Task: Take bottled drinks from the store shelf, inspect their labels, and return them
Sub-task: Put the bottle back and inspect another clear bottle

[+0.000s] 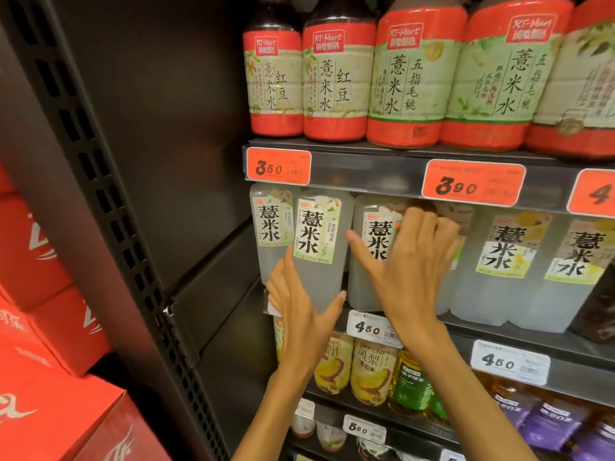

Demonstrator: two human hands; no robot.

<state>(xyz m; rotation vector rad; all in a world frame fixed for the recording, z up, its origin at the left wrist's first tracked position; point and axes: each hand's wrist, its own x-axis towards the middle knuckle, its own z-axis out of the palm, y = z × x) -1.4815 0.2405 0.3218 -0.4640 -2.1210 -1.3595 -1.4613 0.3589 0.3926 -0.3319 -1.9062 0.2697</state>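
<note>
The left hand (299, 301) grips a pale bottle (317, 247) at the shelf lip (499, 341). The right hand (406, 261) curls round its neighbouring bottle (369, 234); bottles crowd both.

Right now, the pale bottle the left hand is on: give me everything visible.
The pale bottle is translucent, squarish plastic holding cloudy whitish liquid. Its white-and-green front label carries large black characters and faces the camera. It stands upright at the front of the middle shelf, second from the left in its row, top hidden behind the upper price rail. The left hand cups its lower part, thumb on the right side, fingers on the left. The right hand is on the neighbouring bottle.
</note>
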